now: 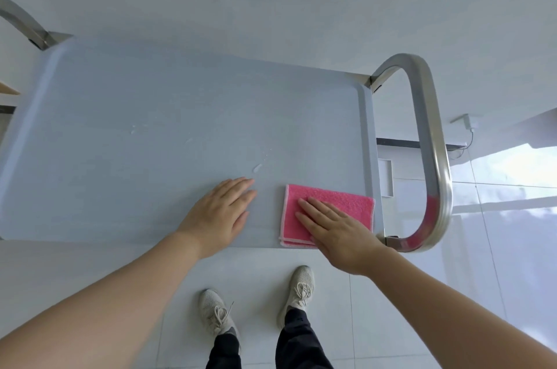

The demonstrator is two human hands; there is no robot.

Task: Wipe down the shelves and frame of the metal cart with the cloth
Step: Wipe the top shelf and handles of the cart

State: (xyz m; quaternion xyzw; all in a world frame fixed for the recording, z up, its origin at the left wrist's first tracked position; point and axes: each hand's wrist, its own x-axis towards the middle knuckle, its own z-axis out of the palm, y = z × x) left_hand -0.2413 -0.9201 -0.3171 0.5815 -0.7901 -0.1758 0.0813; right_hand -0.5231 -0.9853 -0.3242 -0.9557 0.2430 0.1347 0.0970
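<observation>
- Nearest to us, our two pale shoes stand on the white floor tiles, with dark trouser legs above them.
- Our bare forearms reach out from the lower corners toward the near edge of the cart's top shelf, a pale blue-grey tray with a raised rim.
- Our left hand lies flat on the shelf near its near edge, fingers straight and close together, holding nothing.
- Just to its right, apart from it, our right hand lies flat on the pink cloth, fingers straight and pressing down on it rather than curling round it.
- The cloth is folded into a rectangle and sits in the near right corner of the shelf, its right edge touching the rim and its near edge at the shelf's near edge.
- A little beyond our left hand, small wet streaks show on the shelf.
- At the right end of the cart a shiny metal handle loops outward, and the pink of the cloth reflects in its near part.
- At the far left corner another metal bar rises from the frame.
</observation>
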